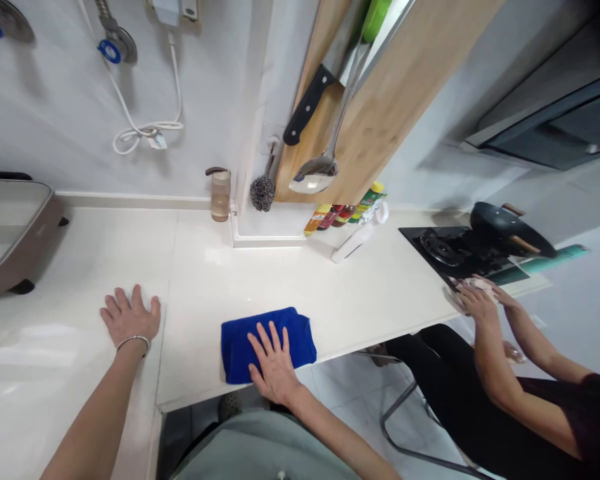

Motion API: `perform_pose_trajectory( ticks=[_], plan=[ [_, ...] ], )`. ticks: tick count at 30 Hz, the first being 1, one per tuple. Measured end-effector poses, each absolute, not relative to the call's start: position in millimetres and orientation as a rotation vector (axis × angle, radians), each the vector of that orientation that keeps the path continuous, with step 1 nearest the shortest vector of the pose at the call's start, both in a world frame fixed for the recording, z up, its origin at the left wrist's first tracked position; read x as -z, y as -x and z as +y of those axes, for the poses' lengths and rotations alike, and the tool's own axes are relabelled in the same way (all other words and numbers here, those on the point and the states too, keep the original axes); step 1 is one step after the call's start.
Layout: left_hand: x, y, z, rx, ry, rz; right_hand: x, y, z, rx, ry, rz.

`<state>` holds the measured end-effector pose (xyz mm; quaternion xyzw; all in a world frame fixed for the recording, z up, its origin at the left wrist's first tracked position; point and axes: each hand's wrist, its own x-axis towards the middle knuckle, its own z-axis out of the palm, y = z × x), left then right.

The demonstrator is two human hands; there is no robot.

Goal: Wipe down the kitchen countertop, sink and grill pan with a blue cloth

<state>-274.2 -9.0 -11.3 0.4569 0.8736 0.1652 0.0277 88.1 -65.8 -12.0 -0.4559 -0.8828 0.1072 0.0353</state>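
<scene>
On the left of the white countertop (200,267) my left hand (133,317) lies flat, palm down, with its fingers spread and nothing in it. A bracelet circles that wrist. My right hand (275,365) rests with fingers apart on a folded blue cloth (235,350), pressing it to the counter near the front edge. Part of the cloth is covered by that hand. Neither hand grips anything that I can see.
A brownish electric pan (25,247) stands at the left. Behind are a bottle (221,197), a steel scrubber (263,193), a ladle (325,163) and a knife (310,103). At right, another person's hands (480,300) hold a cloth beside the stove (447,250).
</scene>
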Motion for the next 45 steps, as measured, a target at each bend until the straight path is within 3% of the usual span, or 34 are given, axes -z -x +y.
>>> perform_pose_trajectory(
  ticks=[6,13,19,27,36,45],
  plan=[
    [15,278,-9,-0.519,-1.459,2.693,5,-144,-71,-0.402,1.268,-2.748],
    [17,274,-9,-0.412,-1.394,2.751,46,-255,-48,-0.134,1.709,-2.41],
    [19,272,-10,-0.428,-1.369,2.803,92,-274,-10,0.202,2.009,-1.986],
    [18,271,-12,-0.437,-1.376,2.82,81,-212,98,0.235,2.003,-1.934],
    [19,272,-11,-0.443,-1.332,2.814,68,-81,203,0.093,1.927,-1.856],
    [26,275,-11,-0.459,-1.348,2.816,70,27,193,0.054,1.888,-1.937]
  ],
)
